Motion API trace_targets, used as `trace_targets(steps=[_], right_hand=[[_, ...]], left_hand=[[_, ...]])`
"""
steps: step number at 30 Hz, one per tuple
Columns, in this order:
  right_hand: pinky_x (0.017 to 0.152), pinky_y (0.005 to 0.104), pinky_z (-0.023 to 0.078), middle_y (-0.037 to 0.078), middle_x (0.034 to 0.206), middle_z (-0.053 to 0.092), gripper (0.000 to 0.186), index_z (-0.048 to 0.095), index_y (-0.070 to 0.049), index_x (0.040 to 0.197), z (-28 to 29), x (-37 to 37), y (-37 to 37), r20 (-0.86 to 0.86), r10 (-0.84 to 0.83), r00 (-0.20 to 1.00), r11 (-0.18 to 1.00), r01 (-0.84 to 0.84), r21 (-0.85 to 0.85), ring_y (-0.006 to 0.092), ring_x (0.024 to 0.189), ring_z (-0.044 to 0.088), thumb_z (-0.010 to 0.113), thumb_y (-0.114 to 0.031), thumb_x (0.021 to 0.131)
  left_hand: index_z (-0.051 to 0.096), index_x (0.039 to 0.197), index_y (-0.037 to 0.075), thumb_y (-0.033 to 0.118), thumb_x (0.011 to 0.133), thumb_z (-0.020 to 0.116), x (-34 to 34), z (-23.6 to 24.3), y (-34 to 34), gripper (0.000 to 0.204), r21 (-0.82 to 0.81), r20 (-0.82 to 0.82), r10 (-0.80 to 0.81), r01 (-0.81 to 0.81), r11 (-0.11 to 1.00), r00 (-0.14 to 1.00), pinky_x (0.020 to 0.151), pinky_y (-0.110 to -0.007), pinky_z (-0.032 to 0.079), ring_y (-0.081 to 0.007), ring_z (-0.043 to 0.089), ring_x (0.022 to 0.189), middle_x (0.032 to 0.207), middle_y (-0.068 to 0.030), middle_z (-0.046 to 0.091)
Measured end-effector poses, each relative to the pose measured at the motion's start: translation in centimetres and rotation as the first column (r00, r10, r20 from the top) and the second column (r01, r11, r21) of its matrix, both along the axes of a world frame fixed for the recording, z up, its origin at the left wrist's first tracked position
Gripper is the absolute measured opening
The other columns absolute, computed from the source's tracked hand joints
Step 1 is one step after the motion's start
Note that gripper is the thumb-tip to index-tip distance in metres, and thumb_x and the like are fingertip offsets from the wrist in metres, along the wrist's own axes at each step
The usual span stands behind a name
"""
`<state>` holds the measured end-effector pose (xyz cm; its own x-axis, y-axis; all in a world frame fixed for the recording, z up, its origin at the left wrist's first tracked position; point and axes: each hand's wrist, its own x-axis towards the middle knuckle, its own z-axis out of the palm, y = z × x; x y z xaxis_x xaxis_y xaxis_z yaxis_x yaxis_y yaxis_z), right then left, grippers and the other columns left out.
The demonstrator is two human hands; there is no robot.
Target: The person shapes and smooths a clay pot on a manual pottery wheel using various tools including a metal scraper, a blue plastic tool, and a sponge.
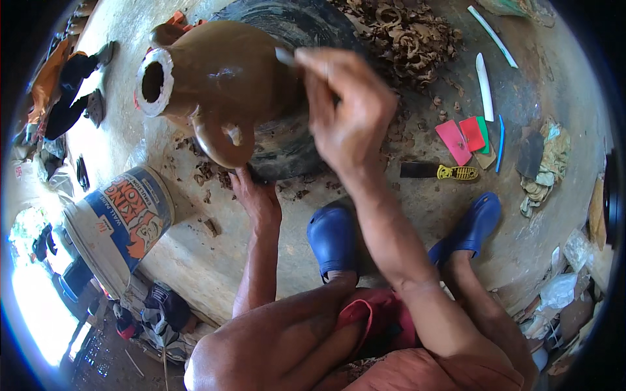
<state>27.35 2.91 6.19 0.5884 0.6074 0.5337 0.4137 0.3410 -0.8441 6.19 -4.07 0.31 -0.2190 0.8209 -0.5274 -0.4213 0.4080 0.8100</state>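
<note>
Head view: a brown clay pot (238, 72) with loop handles sits toward eleven o'clock on a dark round wheel (287, 153), its pale-rimmed mouth turned to nine o'clock. Toward one o'clock, the right hand (349, 107), blurred, pinches a small pale tool (284, 57) between thumb and fingers beside the pot's body; whether the tool touches the clay I cannot tell. Near nine o'clock, the left hand (256, 201) is just below the lower handle, its fingertips partly hidden, so I cannot tell whether they grip or lie spread. Curled clay shavings (412, 40) heap up at one o'clock, beyond the right hand. Around two o'clock on the floor (391, 202) lie a white strip (484, 88), pink and red cards (454, 141) and a blue stick (500, 144); a black blade with a yellow handle (458, 173) lies nearer three. A paint bucket (124, 225) tilts at nine o'clock.
</note>
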Motion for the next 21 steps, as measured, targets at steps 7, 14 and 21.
trace_targets(steps=[7, 14, 21], right_hand=[[0.061, 0.0325, 0.06, 0.014, 0.095, 0.079, 0.017, 0.082, -0.007, 0.111, 3.6, 4.2, 8.6, 0.245, 0.435, 0.866, 0.899, -0.434, -0.06, 0.0193, 0.076, 0.073, 0.07, -0.005, 0.099], [0.074, 0.0373, 0.065, 0.012, 0.107, 0.077, 0.026, 0.08, -0.01, 0.11, -0.4, -0.1, 0.6, 0.282, 0.168, 0.944, 0.986, -0.166, -0.032, 0.0266, 0.091, 0.078, 0.073, 0.004, 0.09], [0.071, 0.0335, 0.064, 0.012, 0.106, 0.076, 0.032, 0.081, -0.007, 0.109, -2.6, -0.7, -3.4, 0.21, 0.159, 0.965, 0.986, -0.147, -0.072, 0.0238, 0.087, 0.077, 0.076, 0.011, 0.082]], left_hand=[[0.037, 0.159, 0.019, 0.056, 0.109, 0.057, -0.9, 0.1, 0.2, 0.066, -0.023, -0.146, -0.081, 0.078, 0.997, 0.986, 0.104, -0.044, 0.051, -0.0256, 0.048, 0.141, 0.159, -0.0089, 0.043], [0.033, 0.162, 0.02, 0.058, 0.108, 0.058, 0.3, 0.6, -0.4, 0.07, -0.048, -0.183, -0.063, 0.055, 0.997, 0.981, 0.105, -0.048, 0.05, -0.0258, 0.048, 0.142, 0.161, -0.0077, 0.044], [0.033, 0.16, 0.02, 0.054, 0.11, 0.057, 1.5, 1.0, -1.0, 0.065, -0.117, -0.143, -0.045, 0.029, 0.993, 0.989, 0.108, -0.057, 0.047, -0.0259, 0.049, 0.144, 0.16, -0.0056, 0.046]])
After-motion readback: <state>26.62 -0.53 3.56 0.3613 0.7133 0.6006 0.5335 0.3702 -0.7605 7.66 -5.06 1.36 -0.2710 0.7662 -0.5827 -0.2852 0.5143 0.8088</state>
